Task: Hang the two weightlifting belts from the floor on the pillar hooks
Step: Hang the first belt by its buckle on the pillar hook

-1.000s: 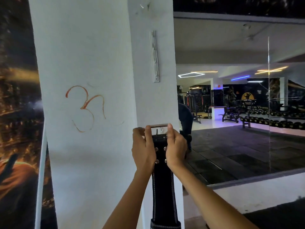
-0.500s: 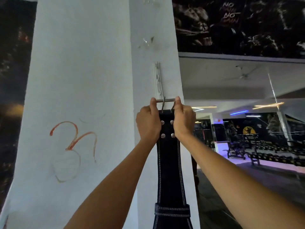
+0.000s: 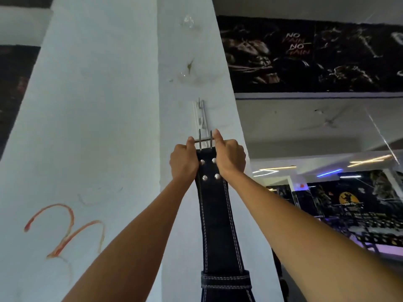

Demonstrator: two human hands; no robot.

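Both hands are raised against the narrow face of a white plastered pillar (image 3: 98,105), each curled tight on one side of the top end of a black leather weightlifting belt with white stitching (image 3: 216,225). The left hand (image 3: 184,163) grips the belt's left edge, its thumb reaching up to the left end of the steel double-prong buckle (image 3: 205,141). The right hand (image 3: 229,156) grips the right edge, its thumb pressed against the buckle's right end. The buckle bar lies level between the two thumbs, its two prongs pointing upward, right at the lower end of a white vertical hook rail (image 3: 201,115) screwed to the pillar. Whether the buckle is already caught on a hook cannot be told. Four silver rivets (image 3: 209,168) sit just beneath the buckle between the hands. The belt hangs straight down from the grip along the pillar, widening toward a stitched keeper loop (image 3: 225,279) near the bottom edge of the view. An orange painted symbol (image 3: 65,229) marks the pillar's broad face at lower left.
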